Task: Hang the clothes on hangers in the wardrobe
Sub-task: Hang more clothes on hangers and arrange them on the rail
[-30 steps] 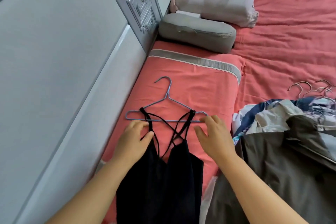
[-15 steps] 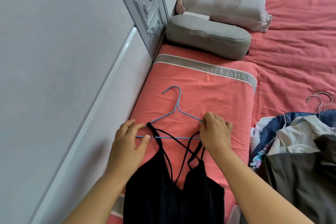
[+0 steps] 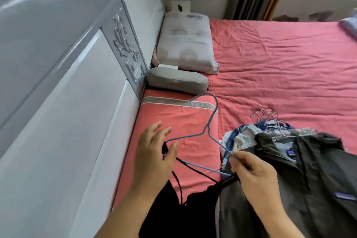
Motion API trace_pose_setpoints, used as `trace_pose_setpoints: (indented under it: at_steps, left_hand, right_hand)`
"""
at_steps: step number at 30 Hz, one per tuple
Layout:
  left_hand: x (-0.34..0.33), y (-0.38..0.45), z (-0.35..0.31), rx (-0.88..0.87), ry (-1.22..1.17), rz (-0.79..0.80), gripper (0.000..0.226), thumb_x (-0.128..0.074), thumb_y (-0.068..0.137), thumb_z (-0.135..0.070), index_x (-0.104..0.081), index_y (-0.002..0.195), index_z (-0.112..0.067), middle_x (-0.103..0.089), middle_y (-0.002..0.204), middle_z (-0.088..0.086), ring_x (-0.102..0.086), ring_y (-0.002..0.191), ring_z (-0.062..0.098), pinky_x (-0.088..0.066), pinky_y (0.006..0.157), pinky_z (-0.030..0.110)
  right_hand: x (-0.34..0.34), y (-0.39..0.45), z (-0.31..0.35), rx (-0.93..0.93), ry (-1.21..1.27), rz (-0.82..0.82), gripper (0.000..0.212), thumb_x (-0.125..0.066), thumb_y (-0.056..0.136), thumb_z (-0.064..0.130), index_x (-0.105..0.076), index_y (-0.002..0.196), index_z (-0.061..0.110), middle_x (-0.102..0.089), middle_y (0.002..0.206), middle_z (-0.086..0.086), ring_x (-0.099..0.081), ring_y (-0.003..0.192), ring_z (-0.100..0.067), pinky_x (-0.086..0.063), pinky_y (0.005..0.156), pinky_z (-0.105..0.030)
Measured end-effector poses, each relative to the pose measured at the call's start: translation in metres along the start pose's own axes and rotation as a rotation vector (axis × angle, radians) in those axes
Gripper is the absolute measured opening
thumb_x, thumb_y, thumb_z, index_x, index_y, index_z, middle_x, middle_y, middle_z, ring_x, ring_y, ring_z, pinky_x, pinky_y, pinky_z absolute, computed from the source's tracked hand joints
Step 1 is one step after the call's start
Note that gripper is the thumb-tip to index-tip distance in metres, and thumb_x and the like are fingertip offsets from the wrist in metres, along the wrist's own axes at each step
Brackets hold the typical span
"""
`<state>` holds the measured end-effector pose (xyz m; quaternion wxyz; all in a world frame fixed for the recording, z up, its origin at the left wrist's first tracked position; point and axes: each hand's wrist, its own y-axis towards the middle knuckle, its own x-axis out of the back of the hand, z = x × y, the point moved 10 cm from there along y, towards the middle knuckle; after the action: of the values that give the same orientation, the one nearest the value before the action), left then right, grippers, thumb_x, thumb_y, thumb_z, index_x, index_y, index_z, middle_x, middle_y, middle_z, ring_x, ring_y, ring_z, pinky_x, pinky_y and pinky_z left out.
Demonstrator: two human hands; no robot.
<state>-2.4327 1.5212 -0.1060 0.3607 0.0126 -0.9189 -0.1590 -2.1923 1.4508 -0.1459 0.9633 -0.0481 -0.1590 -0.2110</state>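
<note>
Here, blue hanger [image 3: 207, 131] end pinched in right hand [image 3: 253, 170] fingers [image 3: 238, 157], left hand [image 3: 154, 152] beside

LIGHTING AND IMAGE QUALITY

Even, soft daylight; shadows faint. Glare streaks the glossy headboard [image 3: 58, 48] (upper left strongest). Motion blur softens both hands and the near clothing. Wide-angle bending curves the frame edges. Far corner slightly hazy.

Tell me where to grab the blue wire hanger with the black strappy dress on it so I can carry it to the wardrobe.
Take the blue wire hanger at the twisted neck just below its hook, coming from above. The hook points away toward the grey cushion and is free, while the black strappy dress loops both shoulders. The right hand pinches one shoulder end; the left hand is open.
</note>
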Motion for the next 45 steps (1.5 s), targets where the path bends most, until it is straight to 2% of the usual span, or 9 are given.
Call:
trace_pose_setpoints:
  at_steps: [6,14,19,24,27,30,36,41,45]
  left_hand:
    - [-0.002,-0.020,-0.185,-0.379,-0.219,0.074,0.043,-0.050,0.086,-0.042,-0.063,0.115,-0.014,-0.060,0.119,0.002,-0.050,0.113,0.015,-0.036,0.098,0.033]
    - [0.043,-0.102,-0.379,-0.701,-0.506,0.088,0.042,-0.048,0.087,-0.040,-0.062,0.118,-0.015,-0.068,0.104,-0.002,-0.064,0.094,0.022,-0.049,0.085,0.038]
    - [0.075,-0.165,-0.468,-0.781,-0.640,0.154,0.034,-0.053,0.083,-0.038,-0.068,0.110,-0.023,-0.069,0.090,-0.009,-0.066,0.085,0.013,-0.047,0.069,0.027]
    - [0.105,-0.252,-0.526,-0.887,-0.829,0.261,0.025,-0.058,0.084,-0.027,-0.071,0.104,-0.022,-0.068,0.079,-0.004,-0.062,0.072,0.012,-0.048,0.067,0.032]
    - [0.123,-0.307,-0.552,-0.983,-0.912,0.335,0.028,-0.055,0.087,-0.020,-0.070,0.109,-0.016,-0.067,0.080,0.004,-0.060,0.073,0.018,-0.048,0.072,0.032]
    - [0.130,-0.349,-0.569,-0.942,-1.050,0.491,0.031,-0.053,0.086,-0.019,-0.068,0.114,-0.019,-0.063,0.074,-0.003,-0.052,0.068,0.004,-0.040,0.067,0.013]
    - [0.126,-0.455,-0.596,-0.977,-1.169,0.859,0.035,-0.060,0.089,-0.014,-0.058,0.100,-0.048,-0.050,0.055,-0.011,-0.045,0.056,-0.003,-0.034,0.058,0.011]
    - [0.131,-0.543,-0.609,-1.031,-1.268,1.168,0.033,-0.057,0.087,-0.021,-0.061,0.075,-0.051,-0.058,0.070,0.014,-0.056,0.071,0.026,-0.044,0.066,0.030]
    - [0.140,-0.611,-0.618,-1.115,-1.355,1.385,0.017,-0.058,0.089,-0.019,-0.065,0.087,-0.034,-0.060,0.072,0.011,-0.053,0.065,0.016,-0.041,0.062,0.020]
  right_hand:
    - [0.109,-0.089,0.070,0.097,0.003,-0.252,0.041,-0.068,0.078,-0.006,-0.072,0.083,0.034,-0.069,0.064,0.001,-0.056,0.055,-0.003,-0.046,0.058,-0.018]
    - [0.253,-0.220,0.167,0.253,-0.078,-0.666,0.029,-0.070,0.080,0.005,-0.071,0.073,0.033,-0.065,0.058,0.009,-0.055,0.053,-0.003,-0.041,0.053,-0.014]
    - [0.315,-0.327,0.202,0.317,-0.185,-0.909,0.031,-0.072,0.079,0.010,-0.067,0.070,0.039,-0.064,0.058,0.016,-0.056,0.054,-0.002,-0.043,0.055,-0.021]
    - [0.348,-0.439,0.212,0.274,-0.186,-1.019,0.029,-0.075,0.077,0.013,-0.067,0.076,0.041,-0.066,0.064,0.020,-0.059,0.057,0.000,-0.045,0.056,-0.015]
    - [0.367,-0.517,0.208,0.251,-0.112,-1.133,0.013,-0.078,0.070,0.035,-0.070,0.080,0.034,-0.070,0.074,0.016,-0.063,0.066,0.003,-0.043,0.063,-0.006]
    - [0.384,-0.594,0.197,0.229,-0.011,-1.285,0.023,-0.065,0.070,0.049,-0.071,0.082,0.030,-0.072,0.077,0.004,-0.065,0.072,-0.007,-0.047,0.066,-0.012]
    - [0.399,-0.718,0.180,0.078,-0.061,-1.505,0.016,-0.062,0.088,0.015,-0.069,0.074,0.016,-0.070,0.070,-0.005,-0.064,0.065,-0.008,-0.048,0.064,-0.013]
    - [0.391,-0.817,0.173,0.008,-0.048,-1.782,0.013,-0.062,0.087,0.010,-0.069,0.076,0.008,-0.068,0.061,-0.002,-0.061,0.060,-0.008,-0.048,0.062,-0.009]
    - [0.364,-0.878,0.179,-0.025,-0.063,-1.979,0.042,-0.073,0.057,0.057,-0.074,0.074,0.018,-0.069,0.065,-0.004,-0.062,0.065,-0.011,-0.049,0.065,-0.010]
